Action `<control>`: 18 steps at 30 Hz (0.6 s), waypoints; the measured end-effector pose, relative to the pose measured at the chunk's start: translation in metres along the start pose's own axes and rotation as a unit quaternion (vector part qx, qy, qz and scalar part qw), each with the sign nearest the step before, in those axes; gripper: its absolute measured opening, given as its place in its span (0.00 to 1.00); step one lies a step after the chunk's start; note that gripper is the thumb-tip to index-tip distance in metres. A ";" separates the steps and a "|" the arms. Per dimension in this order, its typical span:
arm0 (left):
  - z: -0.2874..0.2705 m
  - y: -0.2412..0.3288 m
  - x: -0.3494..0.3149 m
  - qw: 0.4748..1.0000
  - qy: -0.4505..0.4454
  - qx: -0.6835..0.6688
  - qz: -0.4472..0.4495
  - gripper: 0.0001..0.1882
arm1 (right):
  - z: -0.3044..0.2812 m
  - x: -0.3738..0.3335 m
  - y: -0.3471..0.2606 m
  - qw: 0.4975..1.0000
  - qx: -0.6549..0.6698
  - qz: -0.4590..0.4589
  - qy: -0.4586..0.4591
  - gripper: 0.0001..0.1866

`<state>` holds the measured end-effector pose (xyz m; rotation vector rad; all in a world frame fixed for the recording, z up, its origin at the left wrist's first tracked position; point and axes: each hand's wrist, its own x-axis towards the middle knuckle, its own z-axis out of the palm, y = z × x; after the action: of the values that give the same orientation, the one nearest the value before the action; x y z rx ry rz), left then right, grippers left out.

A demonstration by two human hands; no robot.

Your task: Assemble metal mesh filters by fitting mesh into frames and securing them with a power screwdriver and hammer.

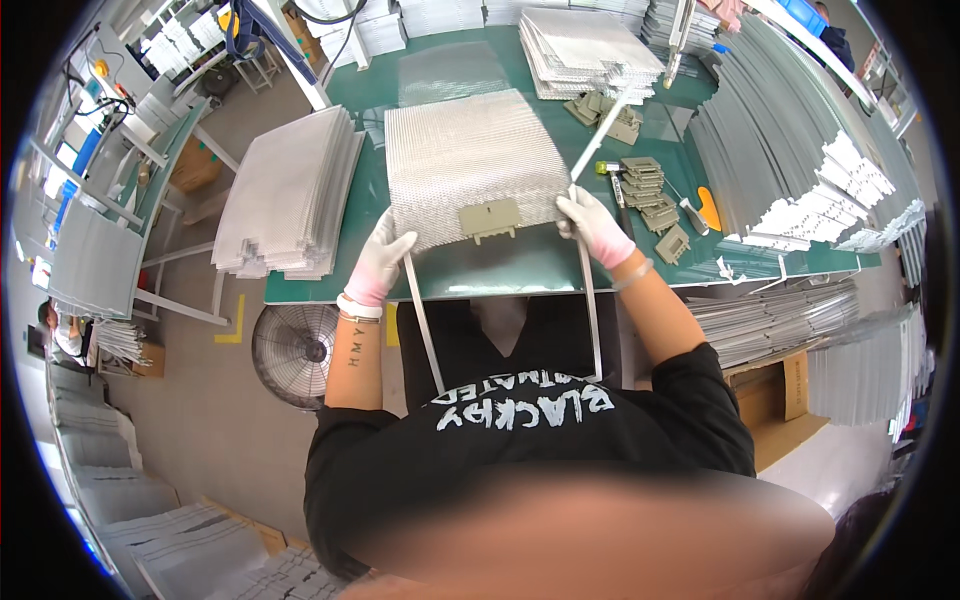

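A silvery metal mesh sheet [470,150] lies before me on the green table, its near edge raised toward me. My left hand [378,262], in a white and pink glove, pinches its near left corner, thumb on top. My right hand [597,228], gloved alike, grips the near right corner. A thin metal strip [422,320] runs from the left hand toward my body, and a second metal strip [589,300] does so from the right. Beyond the right hand another pale strip [602,132] slants away. An olive-grey plastic plate [490,217] sits at the mesh's near edge.
Mesh stacks stand at the left [290,190] and back [580,50] of the green table [330,288]. Right of me lie loose plastic plates [645,185], a hammer [617,185] and an orange-handled tool [709,208]. Many grey sheets [780,130] fill the right side. A fan [295,352] stands below.
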<state>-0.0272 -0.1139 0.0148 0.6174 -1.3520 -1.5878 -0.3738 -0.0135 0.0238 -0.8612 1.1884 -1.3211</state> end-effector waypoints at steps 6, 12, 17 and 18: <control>0.056 0.061 -0.014 0.991 0.071 0.112 0.012 0.31 | -0.001 -0.047 -0.029 0.994 -0.004 -0.107 -0.001 0.07; 0.084 0.078 -0.043 0.964 0.097 0.201 0.143 0.35 | 0.014 -0.092 -0.049 0.981 -0.063 -0.172 0.062 0.08; 0.037 0.089 -0.072 0.918 0.010 0.253 0.305 0.26 | 0.063 -0.126 -0.087 0.946 0.018 -0.323 0.029 0.18; 0.027 0.094 -0.066 0.751 0.032 0.506 0.424 0.24 | 0.056 -0.122 -0.095 0.944 0.017 -0.329 0.037 0.18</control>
<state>0.0100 -0.0393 0.0980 0.5087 -2.0000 -0.0038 -0.3279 0.0871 0.1460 -1.2556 0.9574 -1.9141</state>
